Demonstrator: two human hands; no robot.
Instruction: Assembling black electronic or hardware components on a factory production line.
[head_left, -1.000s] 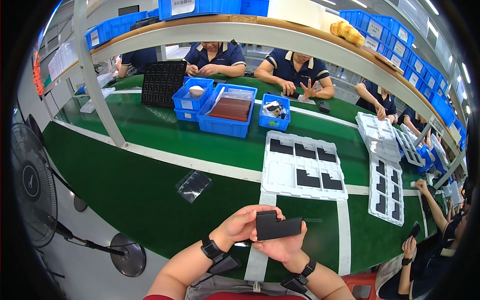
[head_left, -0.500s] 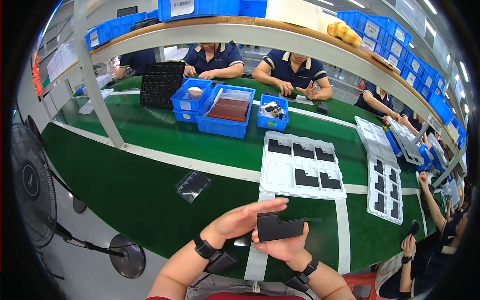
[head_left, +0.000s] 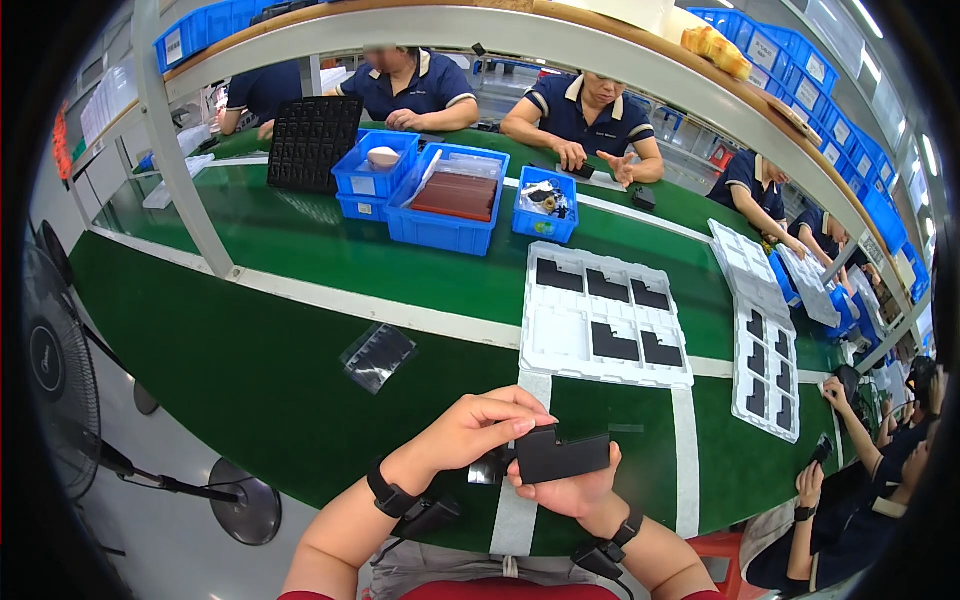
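Observation:
A flat black L-shaped part (head_left: 563, 458) rests in my right hand (head_left: 585, 492), its fingers and thumb closed about the lower edge and sides. My left hand (head_left: 482, 430) is pinched at the part's raised upper left corner. Whether a thin film lies between those fingertips cannot be made out. Beyond my hands lies a white tray (head_left: 559, 368) with several black L-shaped parts (head_left: 615, 341) in its compartments; one front left compartment holds none. Beneath my left hand a small shiny piece (head_left: 485, 467) shows on the green table (head_left: 300, 400).
A clear plastic sheet (head_left: 378, 357) lies to the left. Blue bins (head_left: 440, 232) and a black tray (head_left: 315, 145) stand farther back, under a shelf (head_left: 400, 32). A second white tray (head_left: 765, 410) is at the right, near co-workers. A fan (head_left: 60, 360) stands left.
My left hand was stretched flat beside the part; its fingers have now come together at the part's upper corner. My right hand keeps the part in nearly the same place.

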